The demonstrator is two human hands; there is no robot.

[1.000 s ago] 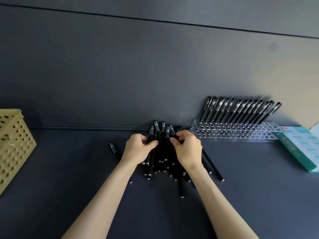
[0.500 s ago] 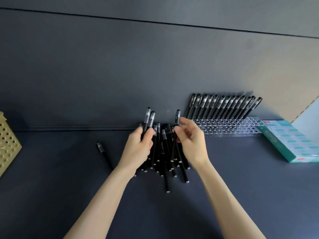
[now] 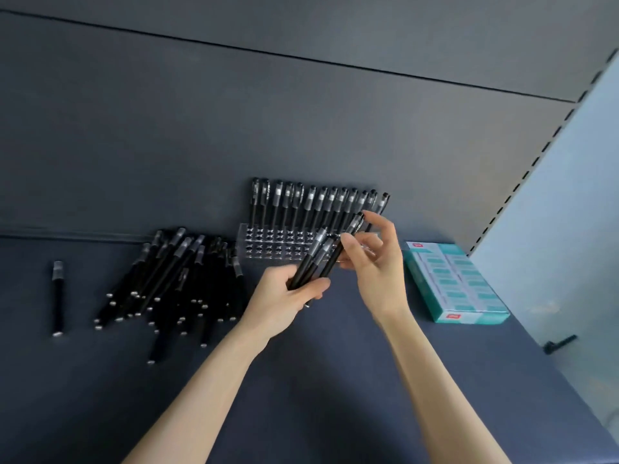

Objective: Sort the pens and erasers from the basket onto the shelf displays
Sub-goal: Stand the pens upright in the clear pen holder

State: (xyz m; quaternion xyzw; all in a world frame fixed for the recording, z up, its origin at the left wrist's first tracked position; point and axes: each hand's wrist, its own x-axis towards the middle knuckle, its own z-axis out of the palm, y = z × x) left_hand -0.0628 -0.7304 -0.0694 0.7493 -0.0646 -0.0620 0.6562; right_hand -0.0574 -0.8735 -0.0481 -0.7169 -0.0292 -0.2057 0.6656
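Pens lifted off the pile and carried to the rack

Starting at the left, I see a lone pen (image 3: 57, 296) lying by itself on the shelf (image 3: 335, 396), well apart from everything else. Next comes the pile of pens (image 3: 174, 283), fanned out with the caps toward the back wall. A second ago both hands were buried in that pile; now neither touches it. The basket has slipped out of my view as the head turned right.

The left hand (image 3: 284, 299) is now clear of the shelf, its fingers curled round a small bunch of pens (image 3: 310, 266), caps pointing up toward the clear rack (image 3: 268, 246). Behind it, a row of pens (image 3: 318, 202) already stands along the back of the rack, while the front holes look empty. The right hand (image 3: 375, 262) has come across to the bunch and pinches a single pen (image 3: 353, 229) with the thumb, the forefinger lifted above it; the pen still lies alongside the bunch, just in front of the rack.

I read this as gathering giving way to slotting: the left hand feeds, the right places. The next move needs that pen turned tip-down over a free hole. Most of the pens are still on the shelf, so I judge the pen work only partly done.

Furthest right, a teal box (image 3: 455, 283) lies flat, untouched
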